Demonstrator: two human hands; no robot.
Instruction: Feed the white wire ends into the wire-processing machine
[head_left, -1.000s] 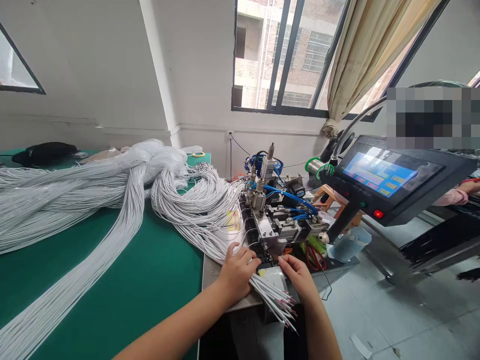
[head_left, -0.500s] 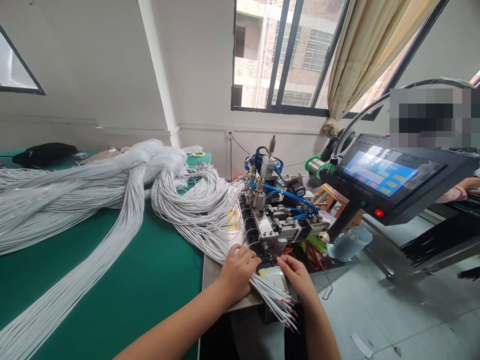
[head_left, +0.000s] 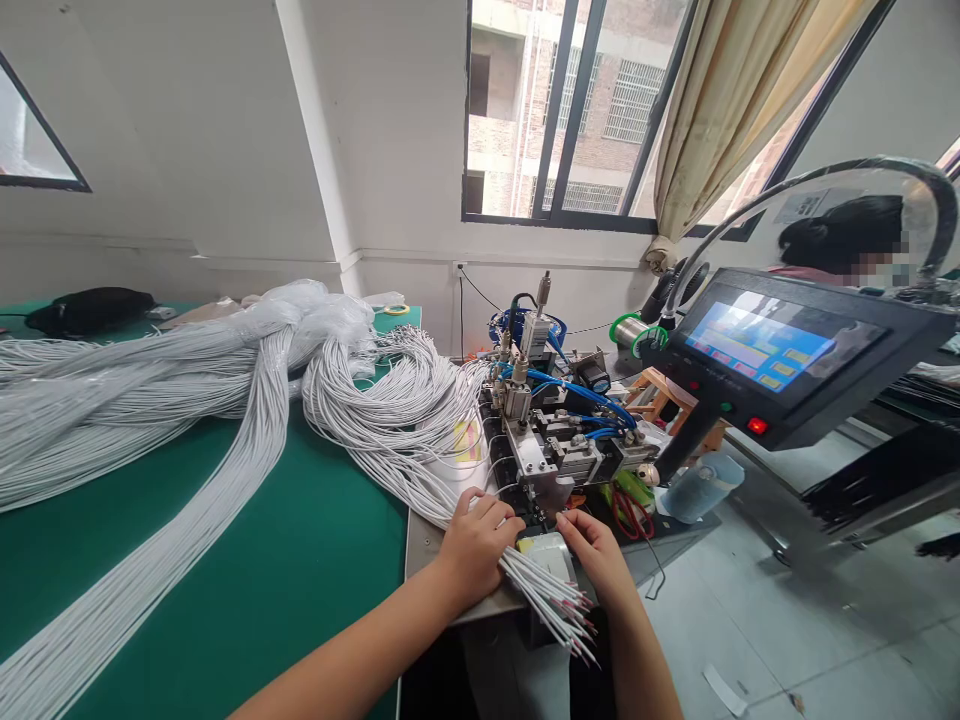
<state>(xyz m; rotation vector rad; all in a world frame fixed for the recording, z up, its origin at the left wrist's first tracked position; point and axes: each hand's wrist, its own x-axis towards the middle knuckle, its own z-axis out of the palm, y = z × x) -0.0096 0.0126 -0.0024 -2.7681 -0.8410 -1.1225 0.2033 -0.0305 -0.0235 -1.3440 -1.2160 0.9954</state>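
Note:
My left hand [head_left: 480, 545] is wrapped round a bundle of white cables [head_left: 551, 600] whose free ends, some with reddish tips, fan out towards my lap. From that hand the cables run back over the table in loose loops. Thumb and forefinger of my right hand [head_left: 589, 545] are pinched together at the front of a benchtop machine [head_left: 551, 430] with metal cylinders and blue air tubes. What the pinch holds is too small to make out. A grey rounded housing [head_left: 551, 550] sits just below my fingertips.
More white cables [head_left: 150, 400], partly in clear plastic, lie across the green table [head_left: 337, 590]. To the right stands a control screen [head_left: 765, 340] on a black post. A solder-like wire spool [head_left: 634, 332] and a clear bluish container [head_left: 705, 487] are nearby. Another person [head_left: 840, 235] is behind the screen.
Both my hands stay almost where they were, the right shifting very slightly. Behind the screen, the other person has moved, and their hand at the right edge is out of sight.

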